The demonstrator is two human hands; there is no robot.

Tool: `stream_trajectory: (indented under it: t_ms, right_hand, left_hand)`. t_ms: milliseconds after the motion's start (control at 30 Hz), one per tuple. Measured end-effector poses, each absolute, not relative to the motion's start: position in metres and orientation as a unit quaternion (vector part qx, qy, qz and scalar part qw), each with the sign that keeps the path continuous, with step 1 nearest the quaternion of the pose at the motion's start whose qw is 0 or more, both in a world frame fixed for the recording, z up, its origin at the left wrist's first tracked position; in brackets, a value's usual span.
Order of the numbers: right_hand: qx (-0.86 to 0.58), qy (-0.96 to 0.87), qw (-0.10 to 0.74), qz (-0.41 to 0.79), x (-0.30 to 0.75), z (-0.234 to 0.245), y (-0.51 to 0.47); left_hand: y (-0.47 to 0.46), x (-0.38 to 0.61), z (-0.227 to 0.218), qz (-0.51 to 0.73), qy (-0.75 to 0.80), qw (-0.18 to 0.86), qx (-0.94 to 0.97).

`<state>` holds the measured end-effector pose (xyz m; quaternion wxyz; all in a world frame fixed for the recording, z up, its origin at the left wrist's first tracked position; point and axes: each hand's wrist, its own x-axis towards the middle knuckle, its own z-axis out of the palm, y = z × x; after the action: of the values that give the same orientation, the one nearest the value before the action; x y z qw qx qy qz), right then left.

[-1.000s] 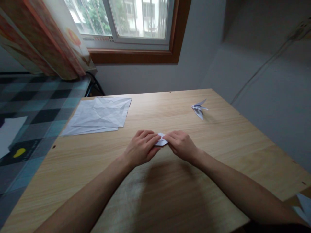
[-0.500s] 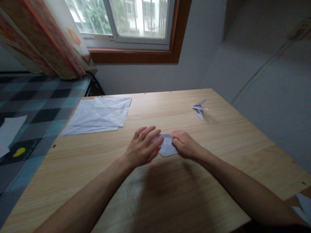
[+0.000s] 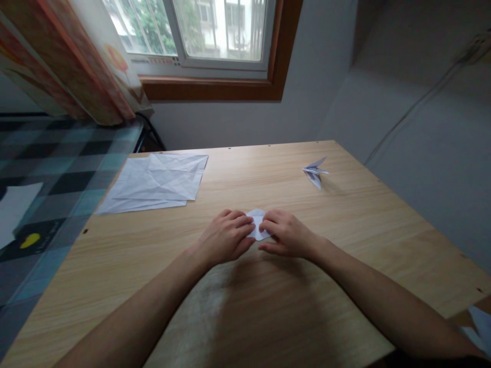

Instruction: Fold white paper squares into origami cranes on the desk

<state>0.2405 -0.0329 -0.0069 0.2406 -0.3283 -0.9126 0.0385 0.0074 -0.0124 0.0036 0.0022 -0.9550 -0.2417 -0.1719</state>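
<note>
Right hand (image 3: 287, 232): has loosened from its curled grip on the right edge of the paper (image 3: 257, 219) half a second ago, and its fingers now reach inward over it.
Left hand (image 3: 228, 235): has lowered its fingers, which were raised and spread, onto the left part of the paper.
Paper: white and folded, between the two hands near the middle of the tabletop (image 3: 345, 245); a smaller patch shows than before, most of the rest being covered.
Left fingers: laid close together across the paper, thumb by its near edge; cannot tell whether they pinch it or only press.
Right fingers: bent, tips on the paper, with the thumb held apart over bare wood, so not clasped around anything.
Paper figure: winged and folded (image 3: 313, 178), at the far right of the tabletop, well apart from the hands.
Sheets: white, creased and overlapping (image 3: 169, 179), at the far left of the tabletop.
Checked cloth (image 3: 26, 153): left of the tabletop, bearing a white sheet (image 3: 17, 207) cut off by the view's edge.
Window (image 3: 222, 30): beyond the tabletop, brown-framed, with a flowered curtain (image 3: 76, 56) on its left.
Cord (image 3: 414, 105): slanting down the right wall.
</note>
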Motion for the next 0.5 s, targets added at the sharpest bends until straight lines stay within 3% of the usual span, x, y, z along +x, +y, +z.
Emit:
stream_trajectory:
  t_ms: [500]
  right_hand:
    - [-0.424,-0.867,0.243,0.100,0.2396,-0.0111,-0.0303]
  left_hand:
    - [-0.0078,0.0069,-0.0023,-0.221,-0.279,-0.034,-0.934]
